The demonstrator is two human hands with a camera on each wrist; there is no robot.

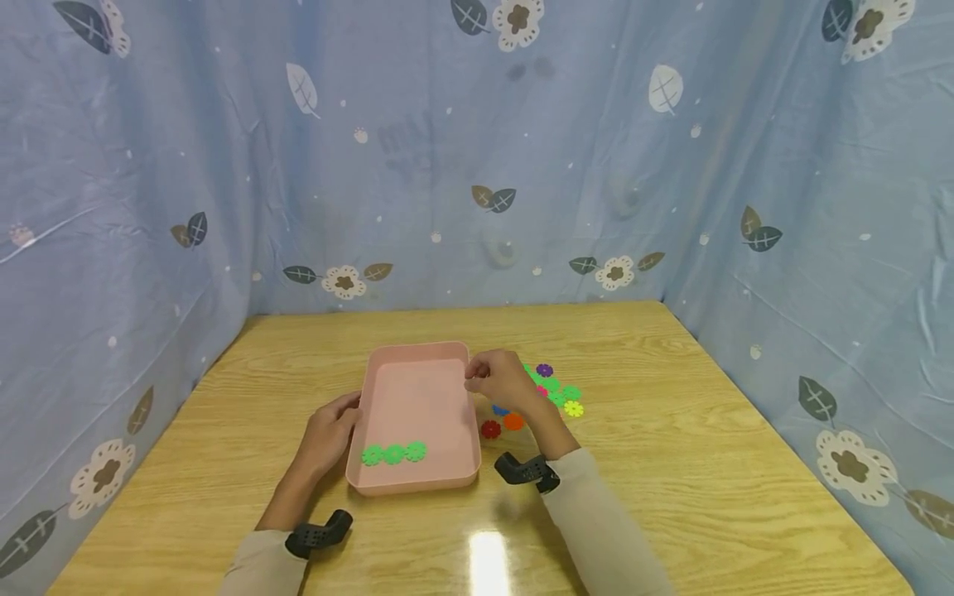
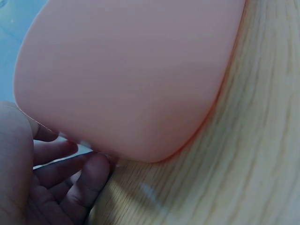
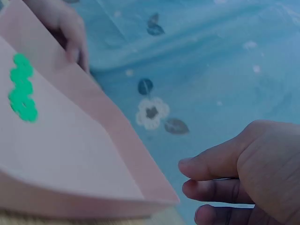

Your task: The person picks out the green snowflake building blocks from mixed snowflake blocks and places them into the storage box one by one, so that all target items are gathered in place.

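A pink tray [image 1: 417,397] lies on the table, with a row of three green flower-shaped plastic discs [image 1: 393,454] near its front edge. My left hand [image 1: 325,434] is at the tray's left side. In the left wrist view, its loosely bent fingers [image 2: 56,152] touch the outside of the pink wall; where some fingertips end is hidden. By the tray's right rim hovers my right hand [image 1: 507,382], thumb and index finger close together with nothing visible between them. In the right wrist view, those fingertips [image 3: 190,167] stand just off a tray corner.
Right of the tray lies a loose pile of coloured flower-shaped discs [image 1: 551,384], partly behind the right hand. Red [image 1: 491,430] and orange [image 1: 513,422] discs lie closer to the front. A blue patterned curtain [image 1: 462,165] encloses the wooden table [image 1: 671,463] at the back and sides.
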